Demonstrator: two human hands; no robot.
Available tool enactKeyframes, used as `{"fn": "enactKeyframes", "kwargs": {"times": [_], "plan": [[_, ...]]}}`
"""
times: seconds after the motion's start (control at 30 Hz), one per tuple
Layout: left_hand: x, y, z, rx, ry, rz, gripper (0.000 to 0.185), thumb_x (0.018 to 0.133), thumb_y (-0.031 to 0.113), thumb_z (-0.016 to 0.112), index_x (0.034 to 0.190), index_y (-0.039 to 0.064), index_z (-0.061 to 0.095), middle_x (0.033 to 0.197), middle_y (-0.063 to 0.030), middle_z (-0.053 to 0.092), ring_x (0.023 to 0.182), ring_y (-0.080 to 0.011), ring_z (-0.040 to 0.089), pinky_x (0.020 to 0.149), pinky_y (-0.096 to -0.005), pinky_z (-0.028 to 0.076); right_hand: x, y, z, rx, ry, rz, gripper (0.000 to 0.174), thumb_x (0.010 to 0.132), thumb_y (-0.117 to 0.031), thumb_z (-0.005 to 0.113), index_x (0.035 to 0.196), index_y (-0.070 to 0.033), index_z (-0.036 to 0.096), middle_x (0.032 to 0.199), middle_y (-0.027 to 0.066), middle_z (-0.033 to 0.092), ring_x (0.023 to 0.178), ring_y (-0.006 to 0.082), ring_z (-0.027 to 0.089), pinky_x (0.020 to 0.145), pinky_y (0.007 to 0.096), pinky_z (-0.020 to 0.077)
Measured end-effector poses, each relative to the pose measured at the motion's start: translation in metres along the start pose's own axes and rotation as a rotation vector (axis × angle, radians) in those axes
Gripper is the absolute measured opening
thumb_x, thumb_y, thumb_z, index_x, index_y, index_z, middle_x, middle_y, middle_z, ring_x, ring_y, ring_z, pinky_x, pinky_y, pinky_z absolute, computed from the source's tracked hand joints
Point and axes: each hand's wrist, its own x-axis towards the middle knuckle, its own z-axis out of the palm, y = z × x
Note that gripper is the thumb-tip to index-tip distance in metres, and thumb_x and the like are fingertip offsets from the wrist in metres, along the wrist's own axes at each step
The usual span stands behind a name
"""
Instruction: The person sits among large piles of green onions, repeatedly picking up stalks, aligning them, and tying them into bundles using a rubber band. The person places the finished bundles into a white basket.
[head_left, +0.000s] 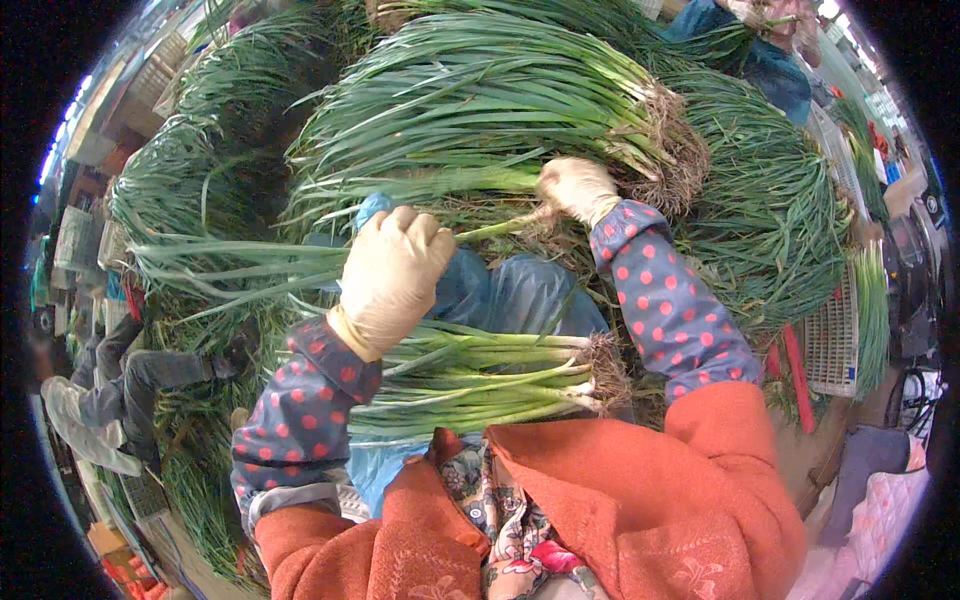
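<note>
My left hand (397, 262), in a pale rubber glove, is closed around a scallion-like green stalk (495, 226). Its long leaves trail left, and its root end points right. Something blue shows by the fingertips. My right hand (576, 189), gloved too, has its fingers curled at the roots of stalks; blur hides exactly what it grips. Beyond it lies a large heap of the same greens (480, 97), brown roots (675, 150) to the right. Nearer me, a smaller row of stalks (487, 382) rests across my lap on blue plastic (525, 289), its roots also facing right.
More piles of greens stand at the left (172, 165) and right (757, 202). A person's hand (780, 22) is at work at the top right. A seated person's leg (161, 375) reaches in from the left. A plastic crate (829, 337) sits right of my arm.
</note>
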Motion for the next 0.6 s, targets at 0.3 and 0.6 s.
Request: {"fn": "enactKeyframes", "kwargs": {"times": [0.3,0.6], "plan": [[-0.009,-0.039,0.031,-0.857,0.119,-0.462,0.014,0.077,0.006,0.073,0.087,-0.002,0.067,0.080,-0.0124,0.065,0.070,-0.0214,0.063,0.065,-0.0311,0.050,-0.056,-0.025,-0.021,0.211,0.927,-0.325,0.021,0.084,-0.017,0.066,0.106,-0.014,0.066,0.105,0.0060,0.067,0.095,0.0261,0.066,0.079,0.0367,0.0553],[0.017,-0.018,0.024,-0.815,-0.070,-0.458,0.017,0.084,0.006,0.068,0.100,0.000,0.067,0.086,-0.0065,0.067,0.078,-0.0142,0.061,0.075,-0.0293,0.050,-0.079,-0.088,0.004,1.085,0.077,-0.360,0.018,0.087,-0.018,0.069,0.095,-0.002,0.071,0.091,0.0103,0.069,0.079,0.0239,0.066,0.076,0.0346,0.0513]]}}
